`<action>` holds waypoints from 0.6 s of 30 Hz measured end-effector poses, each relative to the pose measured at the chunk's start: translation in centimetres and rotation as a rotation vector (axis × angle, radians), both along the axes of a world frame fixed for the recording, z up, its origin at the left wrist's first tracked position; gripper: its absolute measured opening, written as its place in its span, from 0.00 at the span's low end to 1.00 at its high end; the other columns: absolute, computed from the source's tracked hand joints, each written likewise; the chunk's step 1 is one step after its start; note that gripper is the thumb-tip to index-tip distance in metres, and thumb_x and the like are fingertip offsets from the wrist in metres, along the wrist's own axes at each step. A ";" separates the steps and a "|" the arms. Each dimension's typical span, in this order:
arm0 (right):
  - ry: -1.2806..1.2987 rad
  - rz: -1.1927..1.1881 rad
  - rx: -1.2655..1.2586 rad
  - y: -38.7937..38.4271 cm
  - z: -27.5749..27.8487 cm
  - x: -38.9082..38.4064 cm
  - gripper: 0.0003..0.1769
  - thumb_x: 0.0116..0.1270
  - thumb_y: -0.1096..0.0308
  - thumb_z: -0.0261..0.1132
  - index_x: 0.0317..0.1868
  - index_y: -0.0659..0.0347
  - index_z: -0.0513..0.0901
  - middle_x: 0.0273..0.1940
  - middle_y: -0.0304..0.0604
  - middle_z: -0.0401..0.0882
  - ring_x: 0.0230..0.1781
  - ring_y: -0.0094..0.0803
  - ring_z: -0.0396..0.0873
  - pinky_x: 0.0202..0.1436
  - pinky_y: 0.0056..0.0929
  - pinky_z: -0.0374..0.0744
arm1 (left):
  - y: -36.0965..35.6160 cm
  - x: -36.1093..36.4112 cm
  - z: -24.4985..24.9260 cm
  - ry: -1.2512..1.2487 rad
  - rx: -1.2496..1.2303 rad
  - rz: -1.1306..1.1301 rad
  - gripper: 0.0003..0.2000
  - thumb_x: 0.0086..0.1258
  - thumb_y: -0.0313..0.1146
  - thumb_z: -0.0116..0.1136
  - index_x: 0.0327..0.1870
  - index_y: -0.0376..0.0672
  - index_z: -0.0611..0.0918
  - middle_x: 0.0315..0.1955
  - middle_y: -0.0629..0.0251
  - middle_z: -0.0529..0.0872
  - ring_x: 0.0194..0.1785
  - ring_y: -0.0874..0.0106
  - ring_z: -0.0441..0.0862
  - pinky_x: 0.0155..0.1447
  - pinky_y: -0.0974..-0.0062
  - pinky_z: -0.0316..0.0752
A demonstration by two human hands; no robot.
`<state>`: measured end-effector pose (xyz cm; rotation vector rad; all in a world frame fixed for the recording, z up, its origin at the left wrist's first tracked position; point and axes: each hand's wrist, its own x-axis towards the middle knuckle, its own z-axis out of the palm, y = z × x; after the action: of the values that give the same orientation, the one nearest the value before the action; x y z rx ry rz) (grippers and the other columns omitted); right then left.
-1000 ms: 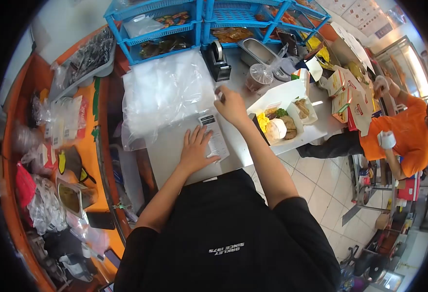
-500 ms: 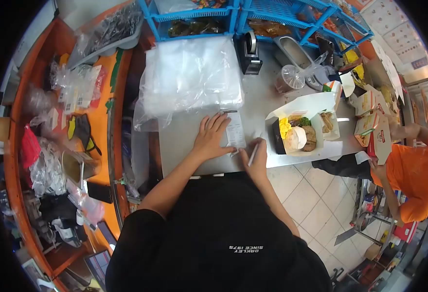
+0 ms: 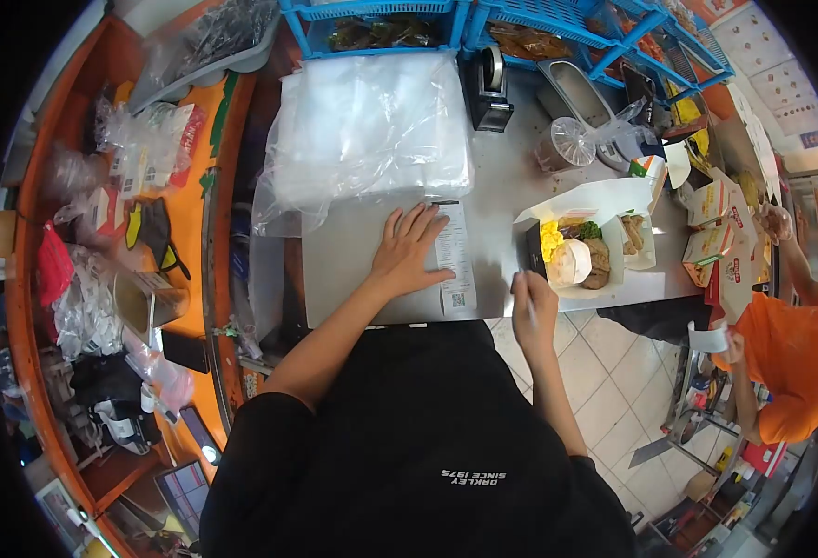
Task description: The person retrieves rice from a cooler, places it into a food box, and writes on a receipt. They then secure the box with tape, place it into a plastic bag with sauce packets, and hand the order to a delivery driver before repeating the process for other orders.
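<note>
My left hand [image 3: 407,253] lies flat on the steel counter with fingers spread. Its thumb and fingertips touch the left edge of a long printed receipt [image 3: 453,251] that has a QR code at its near end. Closed around a slim pale pen [image 3: 532,303] is my right hand [image 3: 536,321], to the right of the receipt and just off the counter's front edge. Beyond it stands an opened takeaway box [image 3: 627,278] holding yellow food, a white round item, greens and browned pieces.
A stack of clear plastic bags [image 3: 367,126] lies at the back, with a tape dispenser [image 3: 492,93] beside it. Blue crates [image 3: 376,11] line the rear. At right, a person in orange [image 3: 785,363] holds a white paper near several printed boxes [image 3: 711,246].
My right hand has moved right, off the receipt, with the pen still in it. The receipt's lower end now shows. The person at right has raised a white paper.
</note>
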<state>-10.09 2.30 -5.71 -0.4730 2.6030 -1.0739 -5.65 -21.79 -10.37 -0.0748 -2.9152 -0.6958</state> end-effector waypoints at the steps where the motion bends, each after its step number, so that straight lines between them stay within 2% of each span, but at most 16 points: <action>1: -0.141 -0.030 -0.191 0.1 -0.3 -0.5 0.17 0.74 0.58 0.51 0.47 0.65 0.73 0.26 0.44 0.74 0.24 0.31 0.75 0.26 0.28 0.71 | 0.1 0.2 0.0 -0.001 -0.014 -0.010 0.43 0.51 0.58 0.66 0.66 0.43 0.68 0.67 0.60 0.65 0.73 0.62 0.54 0.74 0.53 0.42; 2: -0.133 -0.029 -0.195 -0.7 -0.1 -0.8 0.17 0.74 0.58 0.51 0.47 0.65 0.73 0.26 0.44 0.74 0.24 0.31 0.75 0.26 0.28 0.71 | -0.1 0.0 0.1 0.006 -0.032 -0.022 0.44 0.49 0.58 0.66 0.66 0.43 0.67 0.67 0.60 0.65 0.73 0.62 0.54 0.74 0.52 0.42; 4: -0.185 -0.153 -0.563 -3.4 0.3 -0.7 0.24 0.77 0.50 0.41 0.47 0.63 0.73 0.27 0.40 0.74 0.26 0.21 0.73 0.26 0.20 0.69 | 0.1 -0.1 0.1 0.001 -0.019 0.002 0.45 0.48 0.59 0.67 0.66 0.43 0.67 0.67 0.60 0.65 0.73 0.62 0.54 0.75 0.52 0.42; 5: -0.197 -0.148 -0.620 -4.3 -0.3 -0.7 0.27 0.77 0.48 0.38 0.46 0.63 0.74 0.29 0.39 0.75 0.27 0.21 0.74 0.26 0.19 0.69 | 0.2 -0.2 0.2 -0.019 0.001 0.030 0.45 0.47 0.59 0.68 0.66 0.43 0.67 0.67 0.61 0.65 0.73 0.62 0.54 0.75 0.52 0.42; 6: -0.169 -0.108 -0.660 -4.9 -1.0 -0.8 0.27 0.77 0.48 0.38 0.45 0.64 0.74 0.30 0.40 0.76 0.28 0.21 0.74 0.27 0.19 0.69 | 0.2 -0.3 0.3 -0.017 -0.001 0.029 0.45 0.47 0.59 0.68 0.66 0.43 0.67 0.67 0.61 0.65 0.73 0.62 0.54 0.75 0.52 0.42; 8: -0.319 -0.142 -0.789 -5.6 -1.7 -0.6 0.27 0.77 0.49 0.40 0.44 0.66 0.75 0.31 0.40 0.76 0.28 0.22 0.74 0.28 0.19 0.70 | 0.1 -0.2 0.3 -0.023 0.001 0.032 0.46 0.45 0.59 0.69 0.66 0.43 0.68 0.67 0.61 0.65 0.73 0.63 0.55 0.75 0.53 0.43; 12: -0.308 -0.151 -0.748 -6.0 -1.9 -0.9 0.21 0.77 0.55 0.47 0.43 0.66 0.75 0.30 0.40 0.76 0.28 0.21 0.73 0.29 0.19 0.70 | 0.2 -0.3 0.4 -0.041 -0.014 0.044 0.47 0.47 0.62 0.66 0.67 0.44 0.67 0.67 0.62 0.64 0.74 0.64 0.54 0.76 0.55 0.41; 14: -0.283 -0.126 -0.666 -5.6 -1.5 -0.8 0.14 0.73 0.62 0.55 0.41 0.67 0.76 0.30 0.39 0.76 0.29 0.20 0.73 0.31 0.20 0.72 | 0.1 -0.2 0.5 -0.035 -0.016 0.035 0.47 0.46 0.62 0.67 0.67 0.44 0.67 0.67 0.62 0.65 0.74 0.64 0.54 0.75 0.55 0.42; 16: -0.207 -0.124 -0.626 -4.8 -1.9 -0.9 0.10 0.69 0.67 0.60 0.38 0.68 0.77 0.29 0.39 0.77 0.29 0.22 0.74 0.34 0.21 0.73 | 0.2 -0.2 0.8 -0.023 -0.009 0.038 0.47 0.45 0.60 0.69 0.66 0.44 0.67 0.67 0.62 0.65 0.73 0.64 0.55 0.75 0.55 0.43; 18: -0.029 -0.064 -0.561 -4.1 -2.0 -0.9 0.09 0.66 0.69 0.61 0.38 0.68 0.77 0.27 0.40 0.76 0.25 0.22 0.72 0.31 0.22 0.72 | 0.3 0.0 1.0 -0.016 -0.006 0.034 0.47 0.44 0.58 0.70 0.66 0.44 0.68 0.67 0.62 0.65 0.73 0.64 0.55 0.75 0.55 0.43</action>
<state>-10.97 -1.80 -7.69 -0.4839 2.2762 -1.8229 -5.62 -21.50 -9.42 -0.0208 -2.9268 -0.6860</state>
